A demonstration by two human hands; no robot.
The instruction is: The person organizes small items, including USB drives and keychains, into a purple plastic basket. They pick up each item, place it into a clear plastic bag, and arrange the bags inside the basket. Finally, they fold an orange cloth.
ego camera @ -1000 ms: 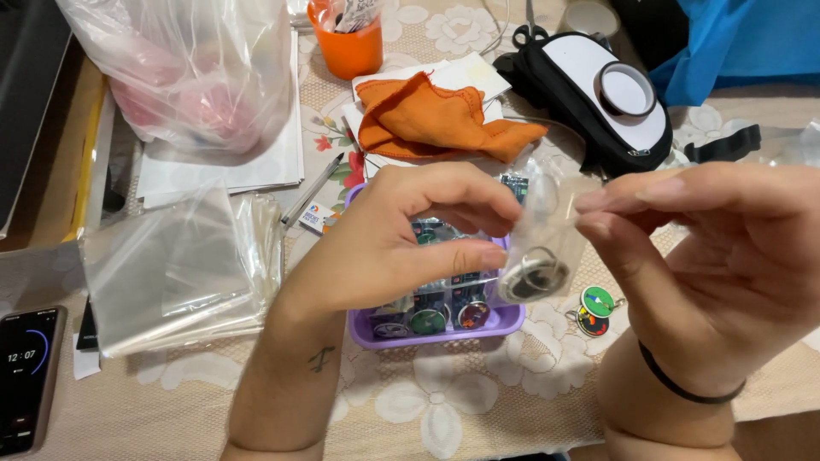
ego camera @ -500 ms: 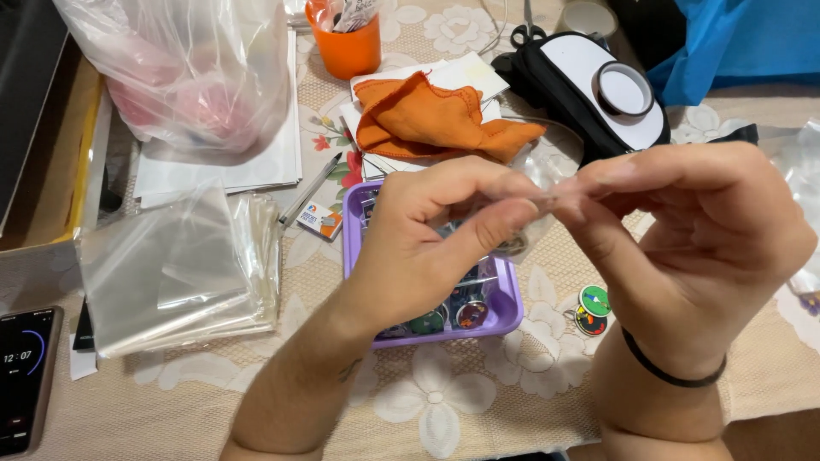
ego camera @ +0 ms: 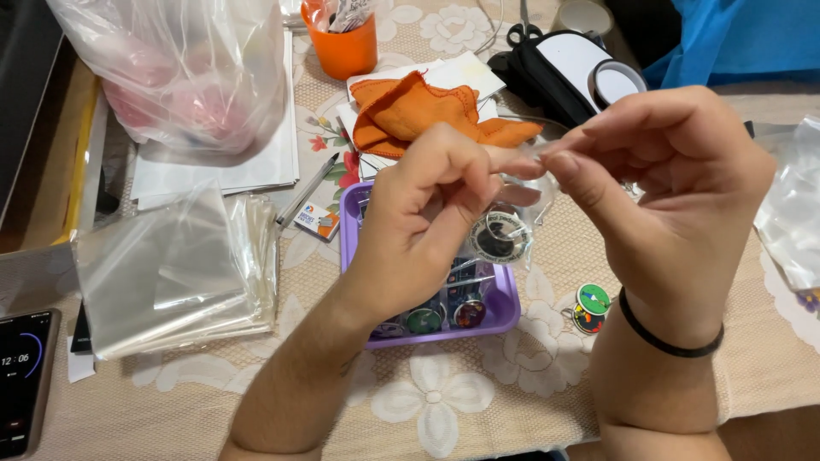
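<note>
My left hand (ego camera: 431, 218) and my right hand (ego camera: 662, 196) pinch the top edge of a small clear plastic bag (ego camera: 512, 218) held above the table. Inside the bag hangs a round black and white keychain charm (ego camera: 495, 239). Below the hands stands a purple tray (ego camera: 504, 312) with several round charms in it. Two more round charms (ego camera: 589, 307) lie on the tablecloth to the right of the tray, under my right wrist.
A stack of clear bags (ego camera: 171, 273) lies at left, a phone (ego camera: 21, 380) at the lower left edge. Behind are a large plastic bag (ego camera: 179, 72), an orange cup (ego camera: 342, 43), an orange cloth (ego camera: 418, 111), a black and white case (ego camera: 568, 72) and more clear bags (ego camera: 794, 213) at right.
Both hands have risen slightly and closed together on the bag's top edge. The charm now hangs inside the bag between my hands.
</note>
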